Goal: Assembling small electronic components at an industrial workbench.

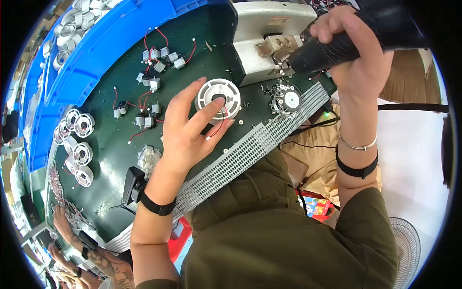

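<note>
My left hand [185,127] grips a white round plastic housing [234,91] at its rim, with a finger over the dark middle. A thin red and black wire [222,124] hangs from the housing beside my thumb. Up at the right, my right hand [358,53] is wrapped round a black electric screwdriver [320,55]. The screwdriver's nose points left, at the metal outlet of a screw feeder [252,41]; whether its bit touches a screw is too small to tell. Below that outlet stands a small round holder [291,100] with loose screws about it.
Small wired motors [155,84] lie scattered on the green mat [108,154]. More white housings [83,154] sit at the left, near a blue bin [82,72] of white parts. A perforated white strip [240,154] edges the table. Another person's tattooed arm [103,262] is at lower left.
</note>
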The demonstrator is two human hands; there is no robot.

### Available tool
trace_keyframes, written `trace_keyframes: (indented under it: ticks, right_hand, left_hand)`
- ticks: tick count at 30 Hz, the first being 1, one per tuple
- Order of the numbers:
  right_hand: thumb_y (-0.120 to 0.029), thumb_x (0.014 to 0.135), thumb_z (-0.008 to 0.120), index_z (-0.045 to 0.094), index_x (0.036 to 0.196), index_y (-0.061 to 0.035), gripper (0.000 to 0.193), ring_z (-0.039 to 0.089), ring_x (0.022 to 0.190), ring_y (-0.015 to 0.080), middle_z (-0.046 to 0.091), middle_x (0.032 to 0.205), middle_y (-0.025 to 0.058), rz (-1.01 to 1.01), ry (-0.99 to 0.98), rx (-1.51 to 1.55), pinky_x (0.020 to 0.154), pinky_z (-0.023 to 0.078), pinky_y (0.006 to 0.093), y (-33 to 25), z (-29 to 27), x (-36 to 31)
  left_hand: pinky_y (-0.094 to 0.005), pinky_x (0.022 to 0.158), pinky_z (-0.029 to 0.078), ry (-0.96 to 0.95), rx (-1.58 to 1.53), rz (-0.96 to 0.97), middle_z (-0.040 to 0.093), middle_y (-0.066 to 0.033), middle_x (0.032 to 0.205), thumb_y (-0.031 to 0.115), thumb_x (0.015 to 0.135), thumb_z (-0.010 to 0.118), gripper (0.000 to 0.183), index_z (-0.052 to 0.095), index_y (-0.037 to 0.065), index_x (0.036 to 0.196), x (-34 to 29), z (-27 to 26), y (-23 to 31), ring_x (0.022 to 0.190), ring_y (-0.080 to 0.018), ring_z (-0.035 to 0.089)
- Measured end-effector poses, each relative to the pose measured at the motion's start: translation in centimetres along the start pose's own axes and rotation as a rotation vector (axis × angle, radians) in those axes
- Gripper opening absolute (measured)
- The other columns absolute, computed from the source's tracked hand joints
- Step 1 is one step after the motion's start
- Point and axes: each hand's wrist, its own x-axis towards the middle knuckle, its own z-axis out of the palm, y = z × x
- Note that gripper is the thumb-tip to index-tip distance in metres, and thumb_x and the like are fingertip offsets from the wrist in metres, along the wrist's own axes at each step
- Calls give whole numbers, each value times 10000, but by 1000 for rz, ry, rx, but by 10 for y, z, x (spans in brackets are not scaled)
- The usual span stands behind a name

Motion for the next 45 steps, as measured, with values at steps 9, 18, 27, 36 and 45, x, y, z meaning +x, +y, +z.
trace_keyframes:
  ticks: [9,18,27,36,45]
  right_hand:
    - [-159,856,509,323,1282,84,524,601,584,225,573,727,111,-83,-319,228,578,531,345,-11,41,17]
    - [-132,818,552,308,1265,102,561,544,510,202,541,640,113,8,-400,223,554,480,331,5,66,13]
    - [-72,802,560,313,1248,102,539,544,511,195,542,633,100,14,-410,224,550,480,324,13,71,12]
    - [-15,790,563,348,1196,93,472,547,509,188,538,621,85,61,-340,215,535,477,308,14,79,8]
    - [-70,827,577,285,1226,63,511,523,479,159,522,629,66,87,-308,29,543,467,288,11,85,1]
  left_hand:
    - [-399,755,498,64,-66,-42,576,-170,1121,141,635,802,373,644,100,969,0,4,5,941,-324,596]
    - [-379,723,492,93,-59,-23,577,-156,1097,163,651,777,311,650,88,925,1,5,7,863,-304,592]
    - [-377,721,493,93,-49,-29,567,-154,1105,171,656,770,312,642,90,929,2,3,9,853,-300,592]
    - [-372,704,499,81,-67,-41,565,-152,1105,172,653,772,321,639,97,936,2,3,9,842,-297,596]
    - [-386,718,491,104,-100,-32,566,-155,1096,175,639,776,330,628,92,922,2,7,5,873,-303,596]
